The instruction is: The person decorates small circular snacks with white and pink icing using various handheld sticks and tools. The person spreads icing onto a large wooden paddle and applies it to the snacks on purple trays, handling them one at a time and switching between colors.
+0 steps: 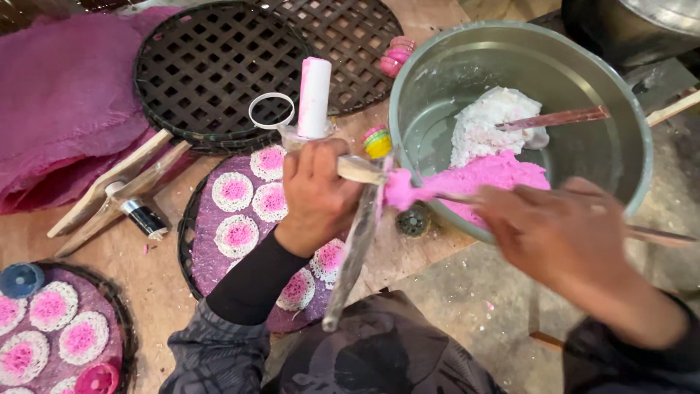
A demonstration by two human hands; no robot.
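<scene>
1. Left hand [315, 191]: closed around a clear plastic press-mould with a white and pink cylindrical plunger [314, 97] standing upright out of its top and a ring handle beside it. I see it held above the near tray, just left of the basin.
2. Right hand [560, 235]: blurred; it appears closed on a thin flat wooden stick [458, 197] whose tip carries a lump of pink dough [403, 188] to the mould's side.
3. Large round grey metal basin [636, 157]: on the desk at right, holding a white dough mass [487, 124] and a pink dough mass [503, 175]; a second stick [554, 117] rests in the white.
4. Handling, my judgement: the dough looks soft, moist and sticky, light on the stick, likely to smear or drop if tilted. The mould looks stiff and light; the grip belongs on its body, below the plunger.
5. Round dark woven tray lined with purple cloth [211, 248]: under the left hand, carrying lacy white discs with pink centres [233, 191], which I judge fragile.
6. Second such tray [124, 321]: lower left, more discs.
7. Two empty dark lattice trays [219, 66]: above.
8. Folded magenta cloth [58, 95]: upper left.
9. Wooden slats [109, 190], small black cylinder [144, 217]: left of centre.
</scene>
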